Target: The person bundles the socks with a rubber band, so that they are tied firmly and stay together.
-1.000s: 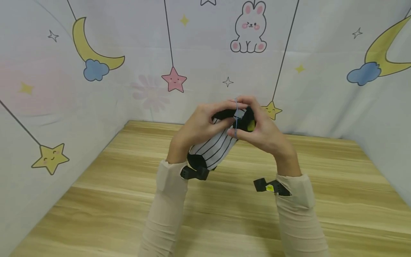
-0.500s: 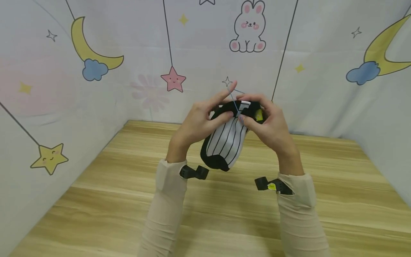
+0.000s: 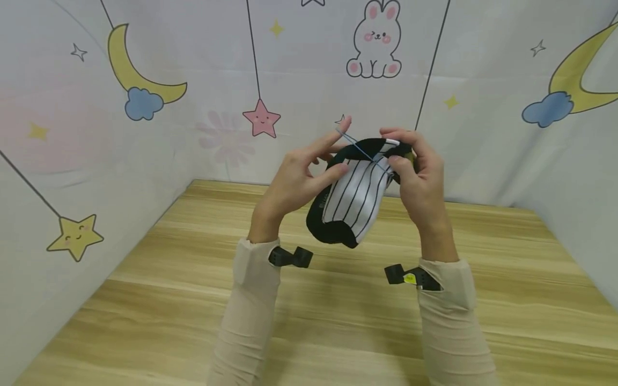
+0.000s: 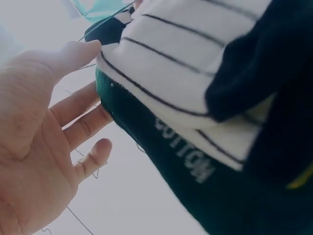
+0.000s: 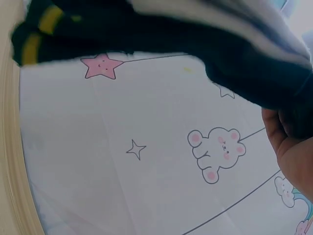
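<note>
A folded bundle of socks (image 3: 354, 195), white with thin black stripes and black parts, is held up above the table between both hands. My left hand (image 3: 296, 182) pinches its left edge, thumb in front and some fingers behind. The left index finger points up, with a thin blue rubber band (image 3: 357, 143) stretched from it across the socks towards the right thumb. My right hand (image 3: 420, 179) grips the upper right end, thumb in front. In the left wrist view, COTTON lettering shows on the socks (image 4: 183, 152). Yellow bands mark the socks' end (image 5: 39, 41) in the right wrist view.
Below the hands spreads a wood-grain table (image 3: 169, 311). White cloth walls (image 3: 299, 69) printed with moons, stars and a rabbit stand at the back and sides. Small black wrist cameras (image 3: 292, 257) sit at both sleeve cuffs.
My left index finger has lifted away, pulling the rubber band out. The right hand has shifted slightly right, and the socks have swung right with their striped side turned more into view.
</note>
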Demonstrator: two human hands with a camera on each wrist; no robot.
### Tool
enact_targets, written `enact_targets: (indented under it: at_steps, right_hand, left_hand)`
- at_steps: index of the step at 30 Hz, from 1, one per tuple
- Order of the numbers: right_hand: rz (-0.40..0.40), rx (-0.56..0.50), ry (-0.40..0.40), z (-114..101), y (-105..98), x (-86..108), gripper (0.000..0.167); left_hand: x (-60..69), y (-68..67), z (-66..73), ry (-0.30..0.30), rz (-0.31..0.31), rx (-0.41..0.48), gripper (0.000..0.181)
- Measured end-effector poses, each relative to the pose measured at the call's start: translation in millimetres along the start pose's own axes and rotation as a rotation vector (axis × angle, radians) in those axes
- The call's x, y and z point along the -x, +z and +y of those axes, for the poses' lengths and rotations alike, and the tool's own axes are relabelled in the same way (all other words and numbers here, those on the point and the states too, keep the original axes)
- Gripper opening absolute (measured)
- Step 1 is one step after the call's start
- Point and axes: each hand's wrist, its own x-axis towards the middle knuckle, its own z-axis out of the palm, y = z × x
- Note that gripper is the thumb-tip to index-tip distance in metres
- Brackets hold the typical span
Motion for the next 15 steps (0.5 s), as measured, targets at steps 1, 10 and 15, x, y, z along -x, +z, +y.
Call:
enact_targets:
  at_steps: [1, 10, 15]
  right_hand:
    - [0.021, 0.0, 0.0, 0.2, 0.1, -0.3, 0.03]
    - [0.17, -0.063, 0.028, -1.6, 0.8, -3.3, 0.035]
    - [0.216, -0.107, 0.044, -4.9, 1.4, -4.3, 0.036]
  left_hand:
    - [0.1, -0.2, -0.5, 0.001, 0.003, 0.002, 0.063]
    - [0.7, -1.3, -3.9, -0.009, 0.013, 0.01, 0.062]
    - [1.1, -3.3, -5.1, -0.002, 0.029, 0.012, 0.059]
